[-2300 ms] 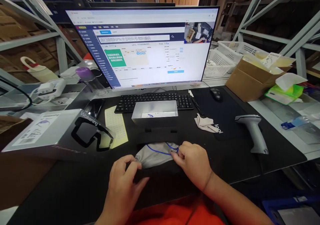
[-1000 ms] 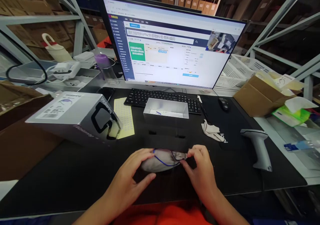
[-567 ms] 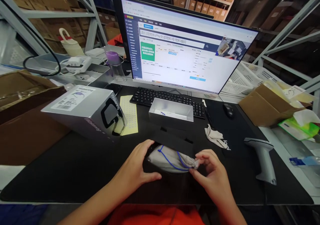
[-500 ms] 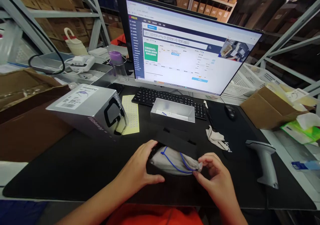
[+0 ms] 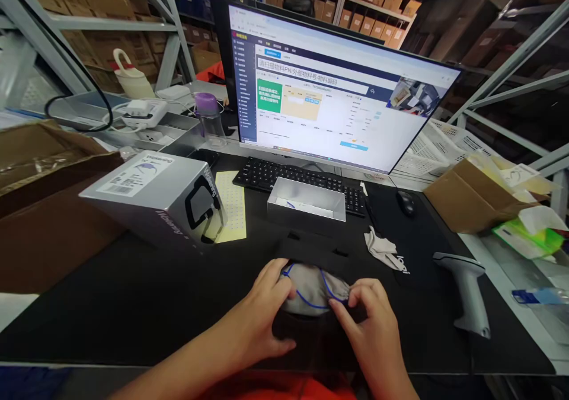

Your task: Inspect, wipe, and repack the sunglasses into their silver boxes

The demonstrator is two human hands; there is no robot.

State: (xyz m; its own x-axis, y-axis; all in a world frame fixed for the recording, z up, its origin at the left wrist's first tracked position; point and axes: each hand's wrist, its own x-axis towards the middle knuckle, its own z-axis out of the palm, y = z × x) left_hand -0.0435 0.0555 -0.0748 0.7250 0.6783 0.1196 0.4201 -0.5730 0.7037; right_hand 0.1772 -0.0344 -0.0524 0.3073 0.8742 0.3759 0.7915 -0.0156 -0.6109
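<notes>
A grey drawstring pouch (image 5: 311, 293) with a blue cord lies in front of me, set in a black case (image 5: 311, 249) whose slotted flap is raised behind it. My left hand (image 5: 269, 308) is at the pouch's left end, its fingers curled over the fabric and cord, its thumb lower down and apart. With thumb and fingers, my right hand (image 5: 371, 311) pinches the gathered right end of the pouch. The pouch's contents are hidden. The case's lower part is hard to tell from the black mat.
An open silver box tray (image 5: 306, 210) stands before the keyboard (image 5: 253, 172). A large silver box (image 5: 151, 192) and a yellow label sheet (image 5: 233, 210) are left. To the right are a crumpled cloth (image 5: 382, 249), a mouse (image 5: 405, 202) and a barcode scanner (image 5: 469, 296). A monitor (image 5: 329, 104) stands behind.
My left fingers have curled in over the pouch's left end. My right hand has shifted slightly left, still pinching the pouch. The raised flap has tipped back and lies lower.
</notes>
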